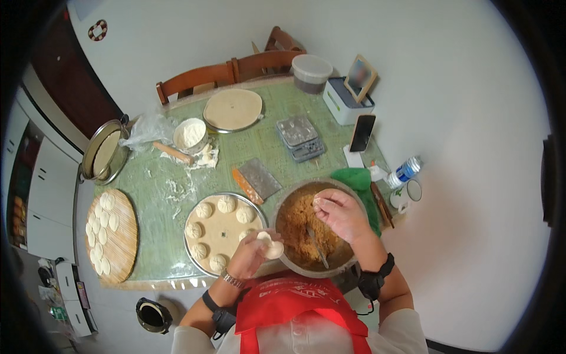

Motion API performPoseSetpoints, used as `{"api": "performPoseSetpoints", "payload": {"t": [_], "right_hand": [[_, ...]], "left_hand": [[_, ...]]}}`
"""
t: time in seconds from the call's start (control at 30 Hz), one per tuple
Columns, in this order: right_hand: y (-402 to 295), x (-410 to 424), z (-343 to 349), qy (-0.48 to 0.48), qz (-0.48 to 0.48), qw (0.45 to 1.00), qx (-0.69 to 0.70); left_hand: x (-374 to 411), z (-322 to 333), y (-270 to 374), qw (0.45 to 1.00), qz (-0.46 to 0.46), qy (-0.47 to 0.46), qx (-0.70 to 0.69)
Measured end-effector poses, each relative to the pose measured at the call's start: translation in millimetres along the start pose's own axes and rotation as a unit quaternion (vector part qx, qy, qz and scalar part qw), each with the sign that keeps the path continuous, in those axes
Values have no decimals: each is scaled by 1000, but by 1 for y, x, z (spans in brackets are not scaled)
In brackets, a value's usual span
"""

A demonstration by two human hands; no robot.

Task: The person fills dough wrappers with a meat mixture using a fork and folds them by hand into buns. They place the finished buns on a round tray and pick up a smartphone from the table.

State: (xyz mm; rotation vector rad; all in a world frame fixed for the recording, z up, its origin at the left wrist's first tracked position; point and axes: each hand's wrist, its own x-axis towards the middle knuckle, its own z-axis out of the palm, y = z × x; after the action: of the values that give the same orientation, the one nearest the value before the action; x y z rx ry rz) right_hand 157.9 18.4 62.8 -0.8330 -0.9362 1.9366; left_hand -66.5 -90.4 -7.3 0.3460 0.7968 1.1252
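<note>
In my left hand (253, 256) lies a piece of pale dough (272, 248), looking like a folded wrapper, beside the rim of a large metal bowl. My right hand (340, 212) hovers over that bowl (283, 201), its fingertips pinched together; nothing can be made out between them. Crumbly orange-brown filling (300, 221) fills the bowl's bottom, and a metal spoon (317, 248) rests in it. To the left, several pleated buns (226, 204) sit in a ring on a round lined steamer tray (212, 236). My left hand partly covers the tray's right side.
Flat dough wrappers (102, 234) lie on a round slatted board (121, 243). A dough scraper (258, 179), digital scale (300, 137), rolling pin (172, 153), flour bowl (191, 135) and second lined tray (233, 109) occupy the table. A green cloth (353, 179), phone (362, 132), bottle (404, 171) and mug (409, 194) stand right.
</note>
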Motion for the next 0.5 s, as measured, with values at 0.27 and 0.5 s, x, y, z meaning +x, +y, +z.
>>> {"api": "performPoseSetpoints", "payload": {"t": [0.27,0.5], "right_hand": [[-88,62,44,-2,-97,953,-286],[-92,184,60,-8,-164,867,-471]], "left_hand": [[-19,-17,18,998,18,37,-37],[-37,-35,31,996,55,10,-73]]}}
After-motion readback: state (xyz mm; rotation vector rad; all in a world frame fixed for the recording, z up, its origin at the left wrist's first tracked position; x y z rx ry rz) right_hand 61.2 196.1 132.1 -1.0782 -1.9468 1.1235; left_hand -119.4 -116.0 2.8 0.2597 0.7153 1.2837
